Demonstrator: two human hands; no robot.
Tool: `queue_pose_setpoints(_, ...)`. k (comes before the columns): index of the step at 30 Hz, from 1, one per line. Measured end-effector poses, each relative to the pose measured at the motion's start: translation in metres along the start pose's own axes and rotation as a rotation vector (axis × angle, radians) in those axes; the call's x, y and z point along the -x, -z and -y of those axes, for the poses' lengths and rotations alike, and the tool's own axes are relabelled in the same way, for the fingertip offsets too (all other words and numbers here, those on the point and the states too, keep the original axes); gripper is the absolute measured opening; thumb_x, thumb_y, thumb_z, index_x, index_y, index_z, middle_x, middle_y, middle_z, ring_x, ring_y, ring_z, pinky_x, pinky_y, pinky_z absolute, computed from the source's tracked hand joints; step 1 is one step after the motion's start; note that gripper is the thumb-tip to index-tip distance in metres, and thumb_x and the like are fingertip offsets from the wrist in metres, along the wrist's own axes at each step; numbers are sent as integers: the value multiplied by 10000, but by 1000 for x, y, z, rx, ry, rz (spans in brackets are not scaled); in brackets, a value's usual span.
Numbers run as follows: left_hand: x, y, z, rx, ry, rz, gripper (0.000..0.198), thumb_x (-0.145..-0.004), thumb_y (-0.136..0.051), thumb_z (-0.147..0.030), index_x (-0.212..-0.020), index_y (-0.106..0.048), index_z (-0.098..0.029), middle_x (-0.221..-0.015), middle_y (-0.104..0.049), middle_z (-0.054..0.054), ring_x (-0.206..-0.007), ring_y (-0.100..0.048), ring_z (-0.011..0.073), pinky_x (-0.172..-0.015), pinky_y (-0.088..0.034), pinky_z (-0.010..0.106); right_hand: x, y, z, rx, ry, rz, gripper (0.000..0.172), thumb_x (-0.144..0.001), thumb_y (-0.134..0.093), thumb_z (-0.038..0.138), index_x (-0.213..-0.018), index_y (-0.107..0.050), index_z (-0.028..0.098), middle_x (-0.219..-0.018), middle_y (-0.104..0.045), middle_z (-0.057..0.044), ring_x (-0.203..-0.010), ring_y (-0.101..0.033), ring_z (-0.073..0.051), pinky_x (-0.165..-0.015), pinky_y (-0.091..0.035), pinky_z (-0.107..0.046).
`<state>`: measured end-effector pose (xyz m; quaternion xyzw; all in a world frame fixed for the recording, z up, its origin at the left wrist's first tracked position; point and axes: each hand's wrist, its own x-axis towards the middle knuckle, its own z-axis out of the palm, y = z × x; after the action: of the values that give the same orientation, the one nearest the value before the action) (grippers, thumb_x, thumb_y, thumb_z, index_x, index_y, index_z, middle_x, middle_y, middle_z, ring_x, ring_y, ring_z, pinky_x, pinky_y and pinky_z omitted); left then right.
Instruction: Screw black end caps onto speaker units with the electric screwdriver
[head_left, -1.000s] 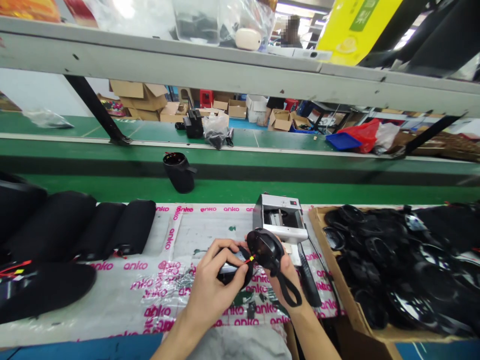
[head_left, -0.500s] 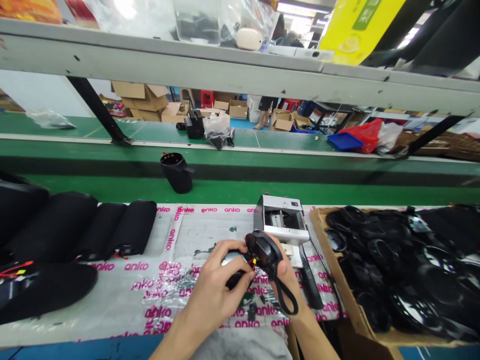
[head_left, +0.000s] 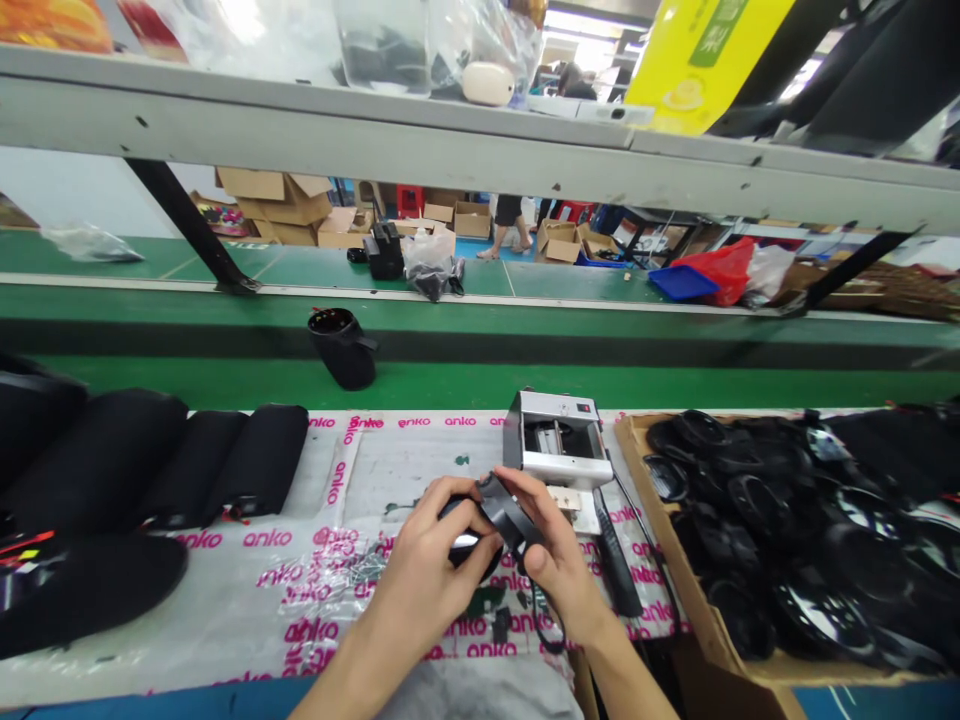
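My left hand (head_left: 427, 560) is closed around a dark part with a shiny round face (head_left: 463, 542), mostly covered by my fingers. In my right hand (head_left: 564, 568), a black round cap (head_left: 511, 515) is gripped between thumb and fingers, tilted against that part. A thin black strap (head_left: 551, 640) hangs below the cap. Both pieces meet just over the plastic-covered mat (head_left: 375, 480), and whether they are joined cannot be seen. Just behind my right hand stands a small silver machine (head_left: 574, 467) with a red switch.
Right of the machine, a cardboard tray (head_left: 637, 470) holds many black round parts. Black fabric-covered cylinders (head_left: 259, 460) lie at left, some with red wires. One open black cylinder (head_left: 343, 350) stands behind the mat. A shelf beam (head_left: 450, 150) crosses above; a person's legs show beyond.
My right hand has turned the cap toward the part in my left hand, and the two are closer. The red and yellow wires between them are now out of sight. The strap hangs lower.
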<state>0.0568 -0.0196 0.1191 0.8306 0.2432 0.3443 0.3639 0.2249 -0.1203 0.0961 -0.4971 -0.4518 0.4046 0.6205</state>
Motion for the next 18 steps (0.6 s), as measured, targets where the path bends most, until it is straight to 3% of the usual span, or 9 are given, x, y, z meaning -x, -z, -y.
queue_pose_setpoints(5,6,10,13,44,47,86,203,-933,-703,-117,-1079,-714,-258,-1350,-668,77,-1245,-721,243,-1038,-584,325,5,-17,-9,-6,21,-113,915,-798,-832,777,-1550,-558,332,-1523,-649,-102,-1421,-649,-292,-1199,-547,-379)
queue_pose_setpoints(9,11,5,18,131,153,28,350,-879,-713,-103,-1196,-677,-246,-1292,-697,96,-1220,-724,277,-1031,-598,377,10,-28,-23,149,94,-154,998,-739,-901,742,-1565,-534,318,-1550,-610,-125,-1439,-625,-325,-1253,-505,-437)
queue_pose_setpoints(13,24,0,27,349,231,11,611,-879,-855,-277,-1412,-554,-264,-1409,-679,141,-1298,-708,320,-1103,-602,445,10,-35,-35,294,230,-147,980,-793,-876,720,-1597,-496,308,-1547,-604,-141,-1453,-608,-350,-1260,-497,-495)
queue_pose_setpoints(18,38,15,43,637,254,151,688,-982,-802,-417,-1576,-481,-286,-1650,-530,204,-1554,-541,360,-1282,-491,506,11,-35,-36,334,336,-91,1061,-749,-951,636,-1640,-429,395,-1539,-633,-92,-1446,-626,-320,-1271,-491,-453)
